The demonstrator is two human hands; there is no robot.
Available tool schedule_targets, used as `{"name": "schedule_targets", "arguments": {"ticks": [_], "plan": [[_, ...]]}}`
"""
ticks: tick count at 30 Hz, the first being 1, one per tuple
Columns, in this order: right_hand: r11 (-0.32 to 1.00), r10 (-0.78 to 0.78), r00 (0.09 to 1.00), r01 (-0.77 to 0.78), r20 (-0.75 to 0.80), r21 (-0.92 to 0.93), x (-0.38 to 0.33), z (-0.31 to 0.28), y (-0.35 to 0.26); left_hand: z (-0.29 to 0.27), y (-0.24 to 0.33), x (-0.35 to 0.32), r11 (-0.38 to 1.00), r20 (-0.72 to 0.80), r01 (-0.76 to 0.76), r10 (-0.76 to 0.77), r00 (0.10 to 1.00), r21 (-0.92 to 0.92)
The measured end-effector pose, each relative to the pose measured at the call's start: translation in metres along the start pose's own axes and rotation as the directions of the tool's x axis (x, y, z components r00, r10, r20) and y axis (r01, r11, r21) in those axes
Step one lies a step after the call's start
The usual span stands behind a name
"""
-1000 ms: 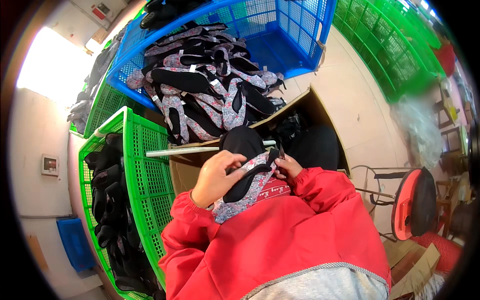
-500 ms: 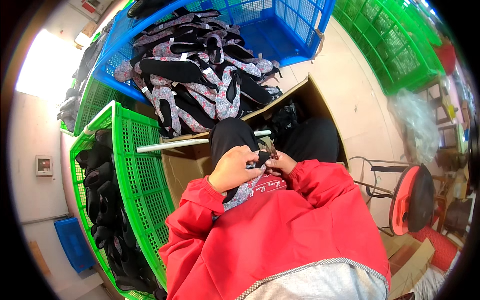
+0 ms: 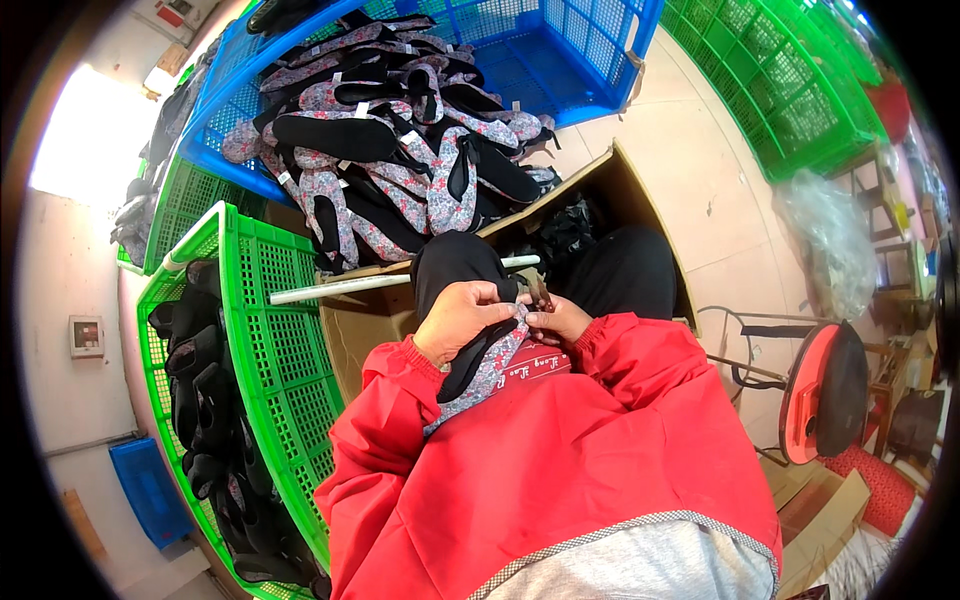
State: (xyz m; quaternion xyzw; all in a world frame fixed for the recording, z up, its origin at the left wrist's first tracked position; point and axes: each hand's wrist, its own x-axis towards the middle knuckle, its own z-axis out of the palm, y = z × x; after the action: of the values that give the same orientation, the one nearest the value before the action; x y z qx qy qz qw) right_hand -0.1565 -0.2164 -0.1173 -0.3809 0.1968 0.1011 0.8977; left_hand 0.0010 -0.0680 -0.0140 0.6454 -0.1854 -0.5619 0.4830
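Note:
A floral cloth shoe (image 3: 492, 372) with a black sole or lining lies over my lap. My left hand (image 3: 458, 318) is closed on its upper end, thumb and fingers pinching the edge. Close against it, my right hand (image 3: 562, 320) is closed round a small dark metal tool (image 3: 538, 290) that looks like scissors; its tips point away from me. The right fingertips also touch the shoe's edge. Just beyond my knees, a heap of similar floral shoes (image 3: 455, 195) with black soles and white tags spills over a blue crate's side.
The blue mesh crate (image 3: 598, 70) stands ahead. An open cardboard box (image 3: 655, 205) surrounds my knees, crossed by a white bar (image 3: 350, 291). At left is a green crate (image 3: 285, 345) of black shoes (image 3: 205, 400). A round-seated stool (image 3: 805, 395) and another green crate (image 3: 770, 90) are at right.
My left hand has turned and shifted slightly left, showing more of the shoe's floral side and black part. My right hand stays beside it with the metal tool.

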Motion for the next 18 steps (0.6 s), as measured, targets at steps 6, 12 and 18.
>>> {"name": "schedule_targets", "arguments": {"ticks": [6,12,18], "plan": [[0.998,-0.033,0.999,0.032,-0.023,-0.056,-0.005,-0.001,0.000,-0.004,0.004,0.000,0.913,0.105,0.052,-0.010,0.994,-0.405],[0.996,-0.070,0.997,0.069,-0.021,-0.057,-0.008,0.006,-0.006,-0.011,0.004,-0.002,0.918,0.071,0.024,0.005,0.997,-0.397],[0.972,-0.233,0.938,0.225,-0.257,-0.062,-0.020,0.006,-0.008,-0.006,0.007,-0.005,0.920,-0.048,-0.056,0.040,0.998,-0.388]]}}
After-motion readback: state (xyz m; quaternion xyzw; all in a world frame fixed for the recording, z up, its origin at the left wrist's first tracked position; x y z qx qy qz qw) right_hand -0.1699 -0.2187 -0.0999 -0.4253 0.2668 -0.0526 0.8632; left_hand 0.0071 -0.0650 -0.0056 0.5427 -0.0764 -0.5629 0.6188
